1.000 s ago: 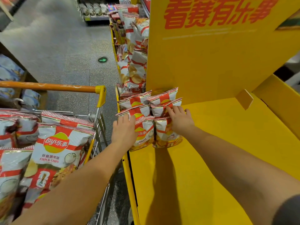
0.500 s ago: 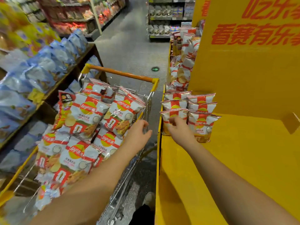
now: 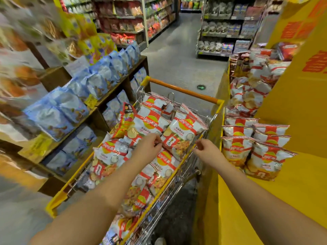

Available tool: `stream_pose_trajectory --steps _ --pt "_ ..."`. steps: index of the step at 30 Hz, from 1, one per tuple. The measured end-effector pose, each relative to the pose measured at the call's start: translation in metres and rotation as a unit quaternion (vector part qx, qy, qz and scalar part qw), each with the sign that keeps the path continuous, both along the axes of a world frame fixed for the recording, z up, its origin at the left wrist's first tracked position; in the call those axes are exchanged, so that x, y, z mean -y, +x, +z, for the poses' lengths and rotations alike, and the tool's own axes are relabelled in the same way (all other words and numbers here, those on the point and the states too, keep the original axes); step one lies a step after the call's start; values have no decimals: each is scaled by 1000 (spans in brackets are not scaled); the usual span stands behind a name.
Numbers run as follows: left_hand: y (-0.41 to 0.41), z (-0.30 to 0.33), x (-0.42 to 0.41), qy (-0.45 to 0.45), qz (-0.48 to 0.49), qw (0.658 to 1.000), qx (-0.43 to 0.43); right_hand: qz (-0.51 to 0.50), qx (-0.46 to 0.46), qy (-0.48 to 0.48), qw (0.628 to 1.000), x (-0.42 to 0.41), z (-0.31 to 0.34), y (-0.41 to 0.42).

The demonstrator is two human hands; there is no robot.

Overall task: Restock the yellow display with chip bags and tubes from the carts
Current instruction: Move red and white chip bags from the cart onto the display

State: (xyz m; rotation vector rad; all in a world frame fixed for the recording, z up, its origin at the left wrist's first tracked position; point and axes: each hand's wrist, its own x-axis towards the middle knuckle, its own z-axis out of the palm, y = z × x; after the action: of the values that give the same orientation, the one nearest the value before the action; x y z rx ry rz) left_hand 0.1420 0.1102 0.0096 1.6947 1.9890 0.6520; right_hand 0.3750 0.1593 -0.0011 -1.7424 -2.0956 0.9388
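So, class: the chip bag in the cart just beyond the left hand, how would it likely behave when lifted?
The chip bag looks puffed with air, so probably light for its size. Its glossy film may be slippery and crumple under fingers. The left hand would likely do best pinching the crimped top edge.

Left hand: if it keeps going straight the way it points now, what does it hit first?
Probably the white-and-red chip bag in the cart. The left hand hangs over the bags, fingers curled towards it. Whether they already touch is unclear; depth is hard to judge.
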Motion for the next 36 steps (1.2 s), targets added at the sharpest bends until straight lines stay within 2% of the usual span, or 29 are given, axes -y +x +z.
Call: stream_pose_trajectory --steps 5,8,12,15,19,24,28,31,33,36 --pt "-57 17 -69 33 -72 983 -164 -17 61 0 998 -53 1 -27" --pt "-74 29 -110 39 -135 948 -286 -77 49 -44 995 -82 7 -40" --pt "-83 27 -150 12 -218 905 -364 -98 69 -59 991 -111 14 -53" --pt "-83 20 -170 -38 -258 888 -379 -106 86 -74 988 -121 14 -62" --pt "-85 16 -179 -100 -264 865 -415 -86 111 -92 986 -127 13 -73" --pt "-82 37 -172 -144 -248 845 -451 -62 218 -125 966 -128 10 -69" --pt "-76 57 -159 -166 -245 835 -463 -16 206 -187 961 -125 21 -60" --pt "-73 72 -151 -194 -228 838 -457 -13 139 -242 960 -122 31 -57" --pt "-68 78 -139 -210 -212 840 -453 -11 117 -227 967 -114 31 -55" --pt "-55 85 -111 -235 -198 845 -437 5 104 -140 985 -94 25 -55"
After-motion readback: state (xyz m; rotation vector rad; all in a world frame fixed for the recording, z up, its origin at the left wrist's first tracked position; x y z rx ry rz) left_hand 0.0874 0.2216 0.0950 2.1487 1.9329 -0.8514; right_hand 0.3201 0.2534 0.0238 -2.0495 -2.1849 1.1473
